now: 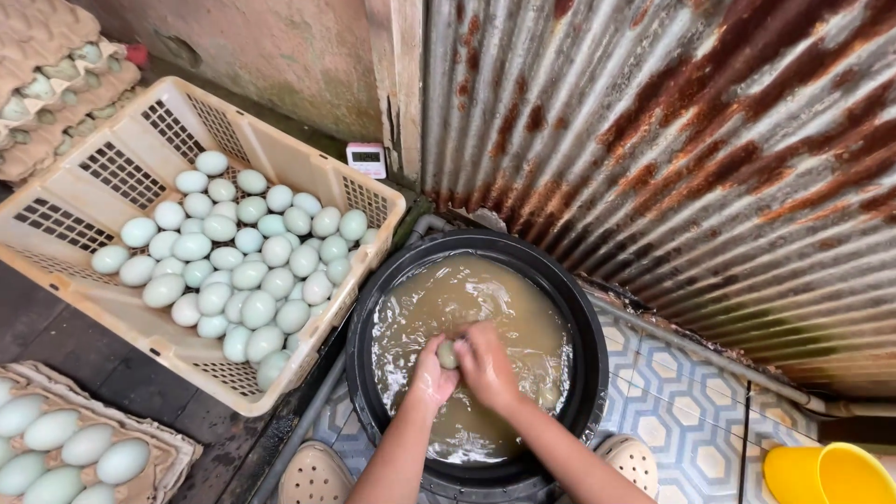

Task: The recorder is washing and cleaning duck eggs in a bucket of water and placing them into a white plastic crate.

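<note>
A: Where is your egg?

B: Your left hand (431, 375) and right hand (485, 366) are closed around one pale egg (448, 354) over the black tub (588, 336) of muddy water.

A: Any packages or labels?

B: A beige crate (140, 140) of eggs at left, cardboard egg trays (37, 37) behind it, a small white device (367, 159) at the wall.

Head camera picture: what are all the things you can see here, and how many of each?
Basin: one, black, centre, full of murky brown water.
Crate: one, beige plastic, left of the basin.
Eggs in crate: dozens, pale blue-green, heaped.
Egg trays: a stack, brown cardboard, top left, with eggs between.
Tray of eggs: one, bottom left, several pale eggs.
Timer: one, white and pink, by the wall.
Metal sheet: rusty, corrugated, right.
Scoop: one, yellow, bottom right.
Sandals: two, beige.
Left hand: holding an egg over the water.
Right hand: rubbing that egg.
</note>
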